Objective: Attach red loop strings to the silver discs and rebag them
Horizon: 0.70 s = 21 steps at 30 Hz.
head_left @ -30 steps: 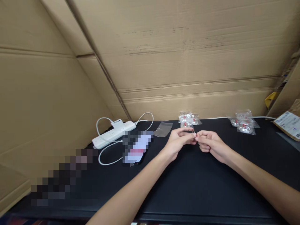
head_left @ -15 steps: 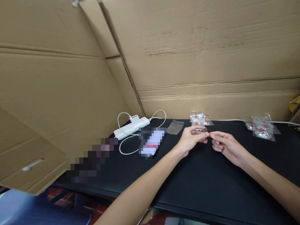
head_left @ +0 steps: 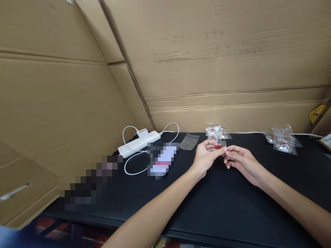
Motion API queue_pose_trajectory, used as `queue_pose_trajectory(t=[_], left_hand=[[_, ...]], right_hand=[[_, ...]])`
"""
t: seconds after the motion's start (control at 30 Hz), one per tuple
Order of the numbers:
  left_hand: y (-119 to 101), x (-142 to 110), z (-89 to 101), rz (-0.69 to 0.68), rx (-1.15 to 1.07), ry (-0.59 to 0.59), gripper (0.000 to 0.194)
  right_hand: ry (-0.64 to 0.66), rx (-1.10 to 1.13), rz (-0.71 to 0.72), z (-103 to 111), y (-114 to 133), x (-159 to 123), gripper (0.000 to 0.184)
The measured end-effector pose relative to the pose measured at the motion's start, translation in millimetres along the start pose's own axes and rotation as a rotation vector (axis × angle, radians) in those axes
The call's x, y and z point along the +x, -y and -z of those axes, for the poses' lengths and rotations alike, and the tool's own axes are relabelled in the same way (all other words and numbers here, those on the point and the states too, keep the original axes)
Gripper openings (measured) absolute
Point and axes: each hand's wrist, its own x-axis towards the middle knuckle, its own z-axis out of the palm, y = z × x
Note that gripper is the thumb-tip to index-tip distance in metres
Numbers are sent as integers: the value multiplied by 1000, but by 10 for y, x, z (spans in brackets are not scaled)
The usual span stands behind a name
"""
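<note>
My left hand [head_left: 205,156] is closed, pinching a small round silvery disc [head_left: 224,143] with a red cord [head_left: 218,147] between thumb and fingers. The cord bunches behind my left thumb. Fingertips of my right hand [head_left: 239,158] meet the left thumb at the disc's lower edge, closed on a bit of red that looks like the same cord. Just behind the hands lie clear bags [head_left: 216,131] holding similar silvery pieces with red cord. An unfilled clear bag [head_left: 189,142] rests flat to the left.
More bagged silvery pieces [head_left: 283,141] lie at the right back. A white power strip [head_left: 139,143] with a looping cable and a blurred phone [head_left: 165,160] occupy the left of the black table [head_left: 219,213]. Cardboard walls [head_left: 207,75] rise behind and at left.
The view swung left, then slightly back. The disc now stands up between my fingertips, and the red cord that stretched between both hands shows mostly inside my left hand.
</note>
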Motion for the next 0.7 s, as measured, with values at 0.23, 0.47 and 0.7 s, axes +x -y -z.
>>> queue_pose_trajectory(t=[0.23,0.47,0.7], left_hand=[[-21,-25,-21,51,-74,-23,35],[-21,-42,-6,143,-246,59,28],[-7,-40,-22,60,-166,66,25]], right_hand=[[-20,-7,5,-1,-14,-9,23],[-19,-11,12,-12,-3,-5,23],[-36,15,7,-20,3,8,24]])
